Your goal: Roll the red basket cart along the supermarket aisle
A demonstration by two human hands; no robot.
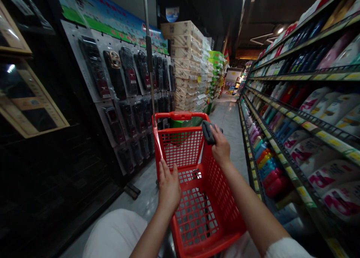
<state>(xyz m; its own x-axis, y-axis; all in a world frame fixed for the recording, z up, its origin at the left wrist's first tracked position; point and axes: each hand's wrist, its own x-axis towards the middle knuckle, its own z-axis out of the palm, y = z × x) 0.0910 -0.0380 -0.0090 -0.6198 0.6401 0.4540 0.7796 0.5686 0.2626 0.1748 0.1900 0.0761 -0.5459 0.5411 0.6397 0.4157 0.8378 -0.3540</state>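
1. I see a red basket [222, 192] at 6 o'clock in my view. It is a mesh-walled cart tilted toward me, and its bottom is bare where it shows.
2. My left hand [168, 186] lies palm down on the basket's near left rim at about 7 o'clock. The fingers stretch forward and lie loose, clasping nothing.
3. My right hand [221, 147] is further out, at the basket's far right corner, just right of centre. It is closed around a dark grey cloth [207, 132].
4. The cloth is bunched in that hand and rests against the top of the right rim. It sits just below the right end of the red handle [180, 116].
5. A grey pole [149, 55] rises from the basket's far left corner toward 12 o'clock.
6. At 9 to 10 o'clock, dark packs [126, 74] hang in rows on a white board.
7. Past them, near 12 o'clock, pale cartons [185, 63] are stacked high beside the aisle.
8. From 1 to 4 o'clock run shelves [303, 117] of white pouches, with coloured bottles [270, 175] on the low tier close to my right forearm.
9. The grey floor [227, 119] runs between cartons and shelves toward 12 o'clock.
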